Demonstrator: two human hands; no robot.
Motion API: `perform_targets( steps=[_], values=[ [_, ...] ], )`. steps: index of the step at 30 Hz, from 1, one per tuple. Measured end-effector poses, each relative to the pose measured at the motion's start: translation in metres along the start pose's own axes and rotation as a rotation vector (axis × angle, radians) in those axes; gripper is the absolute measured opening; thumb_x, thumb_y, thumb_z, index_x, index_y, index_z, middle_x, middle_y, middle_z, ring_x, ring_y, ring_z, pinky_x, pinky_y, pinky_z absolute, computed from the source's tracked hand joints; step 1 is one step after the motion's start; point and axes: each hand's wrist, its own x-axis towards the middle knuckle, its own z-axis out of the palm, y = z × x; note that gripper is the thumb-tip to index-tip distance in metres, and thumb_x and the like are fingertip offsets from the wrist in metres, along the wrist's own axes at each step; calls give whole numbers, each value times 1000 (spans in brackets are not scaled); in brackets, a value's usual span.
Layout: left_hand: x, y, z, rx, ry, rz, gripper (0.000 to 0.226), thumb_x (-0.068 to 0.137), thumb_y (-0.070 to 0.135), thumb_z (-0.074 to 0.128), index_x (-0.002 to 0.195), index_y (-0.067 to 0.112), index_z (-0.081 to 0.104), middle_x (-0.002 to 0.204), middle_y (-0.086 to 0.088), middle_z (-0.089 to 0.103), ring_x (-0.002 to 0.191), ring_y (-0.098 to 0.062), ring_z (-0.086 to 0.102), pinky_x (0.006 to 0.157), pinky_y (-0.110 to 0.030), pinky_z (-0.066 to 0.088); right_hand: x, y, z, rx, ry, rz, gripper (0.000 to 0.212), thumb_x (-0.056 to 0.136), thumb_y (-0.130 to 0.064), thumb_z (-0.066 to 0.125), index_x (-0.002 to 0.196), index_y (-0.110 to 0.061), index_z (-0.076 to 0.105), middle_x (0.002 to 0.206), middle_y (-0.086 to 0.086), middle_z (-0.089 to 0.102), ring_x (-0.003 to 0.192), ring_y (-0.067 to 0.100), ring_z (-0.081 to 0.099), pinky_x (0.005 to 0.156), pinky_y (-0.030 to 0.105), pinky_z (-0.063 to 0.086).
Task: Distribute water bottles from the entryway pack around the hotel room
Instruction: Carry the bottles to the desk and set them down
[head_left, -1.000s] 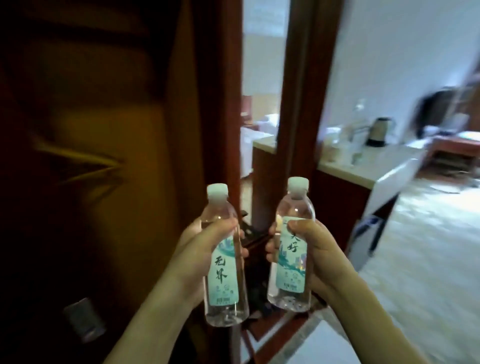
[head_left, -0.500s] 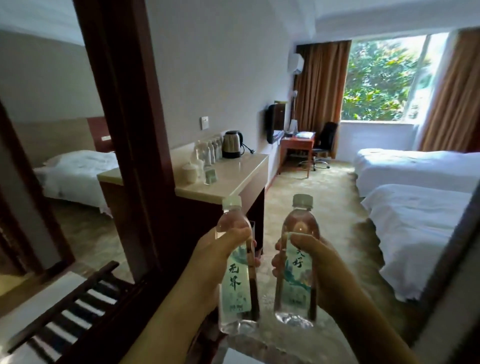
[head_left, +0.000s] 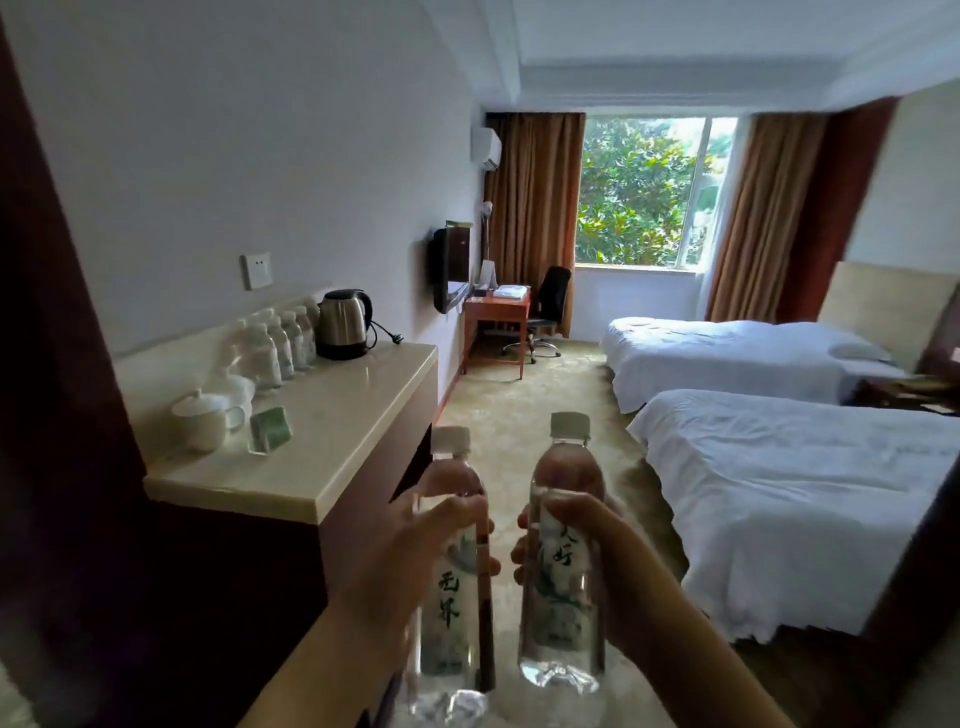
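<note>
Both hands (head_left: 410, 561) grip upright, seemingly sealed water bottles (head_left: 563, 566).

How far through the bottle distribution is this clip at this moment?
Looks done: a row of bottles already stands on the counter beside the kettle, though whether they came from the pack cannot be told. In hand: the left hand grips one water bottle, the right hand another, both capped and upright. Left: setting these two down; no bottle is visible at the desk.

Both forearms bare, no sleeves, no rings or watch visible.
</note>
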Motion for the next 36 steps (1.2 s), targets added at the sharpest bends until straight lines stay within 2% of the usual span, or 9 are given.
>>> perform_targets(
  steps=[5,9,14,16,20,26,30,33,36],
  values=[
    [144,4,-10,-34,-122,-23,42,48,43,76,83,21,69,79,-13,68,66,-26,67,57,-29,56,111,-28,-29,-59,88,-36,73,58,-30,81,121,-4,54,88,18,67,75,34,66,67,42,56],
    [239,2,4,-65,-185,-62,57,48,43,79,96,13,68,86,-15,69,70,-30,68,58,-34,57,177,-50,-70,-45,213,-44,80,50,-29,81,121,-4,54,85,18,68,71,33,68,63,41,58],
    [348,-21,36,-65,-257,-57,27,64,38,74,85,22,70,84,-11,69,70,-30,68,60,-37,56,257,-58,-140,-56,322,-89,80,47,-33,80,117,-3,56,78,13,71,68,33,70,60,40,58],
    [393,-35,50,-45,-261,-83,32,62,40,76,87,21,70,85,-11,71,71,-31,69,60,-38,56,294,-57,-175,-33,347,-96,80,45,-33,80,114,-2,56,75,12,71,65,32,70,56,38,57],
    [492,-62,80,-16,-240,-126,53,55,40,82,100,14,68,93,-17,72,72,-34,69,60,-38,55,378,-54,-252,21,345,-110,74,44,-31,80,108,0,58,73,14,68,63,32,68,55,38,56],
    [646,-78,123,-10,-147,-103,48,46,38,80,88,16,69,83,-15,69,65,-32,67,53,-34,55,519,-68,-354,56,281,-88,79,51,-30,81,118,3,56,81,16,69,68,32,68,60,39,57],
    [739,-82,125,-36,-76,-127,63,53,37,80,108,11,62,89,-17,70,67,-33,68,54,-35,54,614,-87,-395,35,219,-68,81,53,-32,82,120,2,53,83,17,69,70,32,68,63,40,58],
    [809,-88,120,-33,-37,-119,57,60,38,74,109,13,61,90,-16,71,69,-32,69,55,-35,54,687,-93,-419,10,172,-59,83,52,-35,83,119,2,53,83,15,69,70,32,68,64,40,58],
    [882,-103,110,-29,-8,-111,42,63,39,72,99,19,65,89,-15,71,69,-31,68,58,-35,54,763,-92,-441,-15,146,-56,82,51,-35,82,118,2,54,82,14,69,69,31,67,63,39,58]
  ],
)
